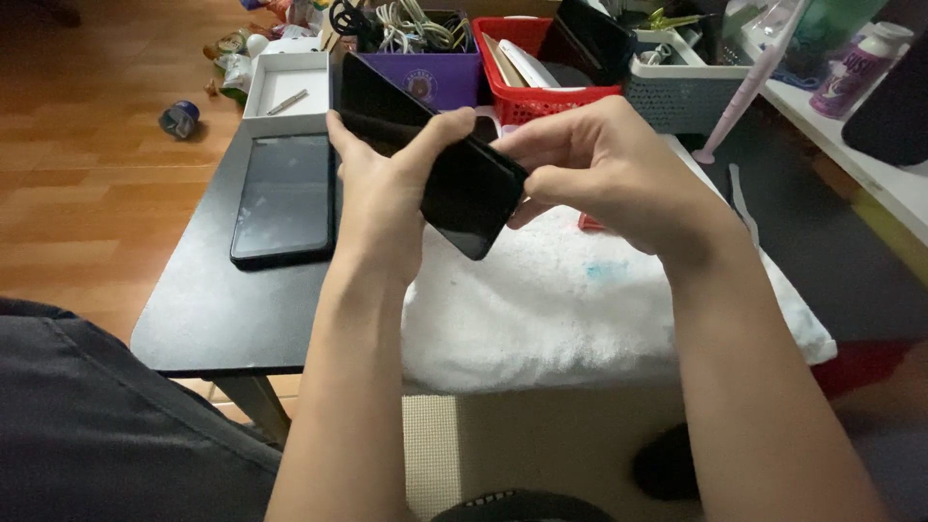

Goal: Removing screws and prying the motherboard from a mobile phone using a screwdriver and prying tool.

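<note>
I see my left hand and right hand both pinching a black phone, fingers curled round its edges. It's held above the white towel; a tablet lies left of that towel.

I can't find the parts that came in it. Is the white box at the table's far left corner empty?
Not empty: the white box is open with no lid on it, and one thin pale stick lies on its bottom. Nothing else shows inside.

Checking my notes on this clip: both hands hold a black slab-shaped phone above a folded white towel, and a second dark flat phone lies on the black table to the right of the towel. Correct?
Not quite. In the head view the second dark flat phone lies on the black table to the left of the folded white towel, not the right. Both the left hand and right hand do hold the black slab-shaped phone above it.
</note>
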